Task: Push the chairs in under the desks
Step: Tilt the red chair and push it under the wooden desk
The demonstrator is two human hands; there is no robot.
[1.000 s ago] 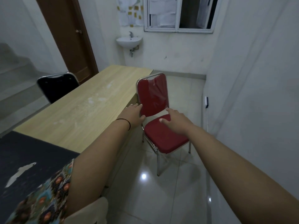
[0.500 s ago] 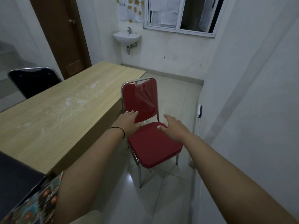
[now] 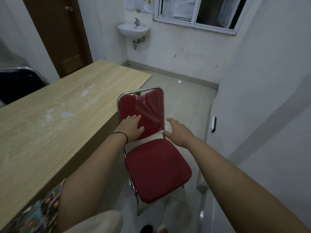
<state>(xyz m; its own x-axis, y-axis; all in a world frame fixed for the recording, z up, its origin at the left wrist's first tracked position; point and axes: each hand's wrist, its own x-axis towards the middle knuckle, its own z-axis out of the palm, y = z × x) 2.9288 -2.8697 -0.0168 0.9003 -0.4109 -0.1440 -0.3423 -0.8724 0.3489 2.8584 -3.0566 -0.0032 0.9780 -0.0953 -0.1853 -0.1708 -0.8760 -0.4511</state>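
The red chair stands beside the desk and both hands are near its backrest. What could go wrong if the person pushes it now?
1. The red chair is turned sideways to the desk, so a push may knock its frame against the desk's side panel.
2. The left hand rests flat on the backrest beside loose plastic wrap; it may slip.
3. The right hand is open near the backrest post and grips nothing, so the chair may swivel.

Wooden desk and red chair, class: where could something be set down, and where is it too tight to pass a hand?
Free: the wooden desk top, bare between its chair-side edge and the black chair; the floor tiles between the red chair and the sink wall. Crowded: the chair's left side against the desk, where the left hand touches the backrest.
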